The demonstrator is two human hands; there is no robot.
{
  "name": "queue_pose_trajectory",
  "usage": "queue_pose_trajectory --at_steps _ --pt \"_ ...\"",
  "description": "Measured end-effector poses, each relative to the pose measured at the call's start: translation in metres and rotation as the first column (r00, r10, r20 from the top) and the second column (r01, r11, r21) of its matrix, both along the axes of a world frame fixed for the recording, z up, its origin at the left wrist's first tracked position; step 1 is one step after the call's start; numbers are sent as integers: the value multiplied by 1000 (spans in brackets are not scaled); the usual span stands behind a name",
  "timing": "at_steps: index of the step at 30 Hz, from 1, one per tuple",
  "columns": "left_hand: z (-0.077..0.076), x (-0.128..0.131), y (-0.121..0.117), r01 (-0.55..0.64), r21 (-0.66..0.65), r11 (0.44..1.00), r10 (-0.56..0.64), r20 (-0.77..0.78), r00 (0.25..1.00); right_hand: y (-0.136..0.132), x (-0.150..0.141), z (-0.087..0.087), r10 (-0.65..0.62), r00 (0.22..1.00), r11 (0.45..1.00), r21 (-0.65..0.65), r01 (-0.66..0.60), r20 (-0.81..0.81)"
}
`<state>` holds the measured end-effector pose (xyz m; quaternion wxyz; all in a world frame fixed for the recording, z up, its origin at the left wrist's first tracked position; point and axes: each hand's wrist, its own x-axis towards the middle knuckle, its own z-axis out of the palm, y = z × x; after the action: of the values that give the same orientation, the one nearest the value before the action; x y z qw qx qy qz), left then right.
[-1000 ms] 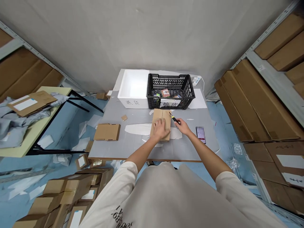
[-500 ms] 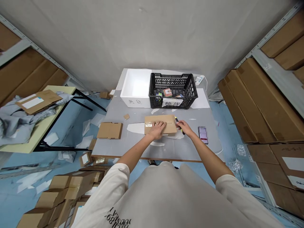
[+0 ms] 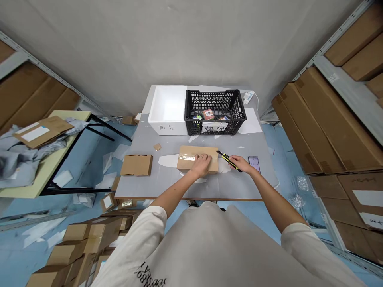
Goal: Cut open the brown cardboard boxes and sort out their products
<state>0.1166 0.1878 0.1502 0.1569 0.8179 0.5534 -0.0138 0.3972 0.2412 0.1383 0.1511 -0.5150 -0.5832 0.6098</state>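
Note:
A taped cardboard box [image 3: 185,155] lies on the grey table in front of me. My left hand [image 3: 202,164] presses on its top near the right end, fingers bent against the cardboard and holding it. Just right of the box, my right hand [image 3: 239,163] is closed round a yellow and black utility knife [image 3: 229,158]. The knife points up and left, its tip close to the box's right edge. Whether the tip touches the box I cannot tell. The underside of my left fingers is hidden.
Behind the box stand a white foam bin [image 3: 167,127] and a black plastic crate [image 3: 215,115] with small packages inside. A flat cardboard box [image 3: 137,165] lies left, a phone [image 3: 254,163] right. Stacked cartons [image 3: 89,235] stand at lower left; shelves of cartons [image 3: 332,123] flank the right.
My right hand has drawn the knife away from the box's right end, with more of the knife now showing. My left hand has shifted right along the box top.

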Motion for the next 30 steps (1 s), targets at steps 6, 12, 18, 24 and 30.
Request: queue_pose_trajectory --at_steps 6,12,18,24,30 --pt "-4 6 11 2 -60 998 -4 -23 1000 9 21 10 198 973 975 78 -208 118" --pt "-9 5 10 31 -27 999 -32 -35 999 32 23 16 288 864 840 325 -435 412" --pt "-14 4 5 29 12 1000 -29 -6 1000 58 -6 20 362 701 616 407 -674 614" --pt "-15 1 5 10 4 1000 -10 -6 1000 62 -6 16 407 692 655 337 -676 597" --pt "-13 0 8 34 2 999 -34 -2 999 36 18 2 459 827 862 62 -502 325"
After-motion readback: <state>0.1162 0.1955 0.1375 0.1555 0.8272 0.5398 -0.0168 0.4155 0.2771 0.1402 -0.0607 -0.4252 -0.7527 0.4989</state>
